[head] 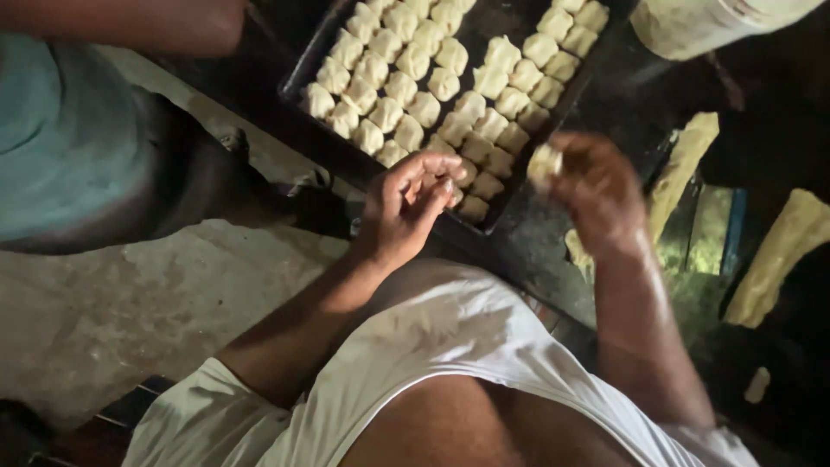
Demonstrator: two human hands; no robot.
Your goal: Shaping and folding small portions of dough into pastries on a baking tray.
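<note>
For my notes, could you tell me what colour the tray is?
Black, or very dark, tray; it shows best in the head view.

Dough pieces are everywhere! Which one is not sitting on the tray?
The dough piece pinched in the right hand. It is held up beside the dark tray, while all the others lie in rows on it.

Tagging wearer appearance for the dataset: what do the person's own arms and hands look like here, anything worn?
Both arms are bare to the shoulder: no sleeves, gloves, watch or rings visible. The left hand and right hand look dusted with pale flour, which streaks up the right forearm. A white sleeveless top covers the torso.
</note>
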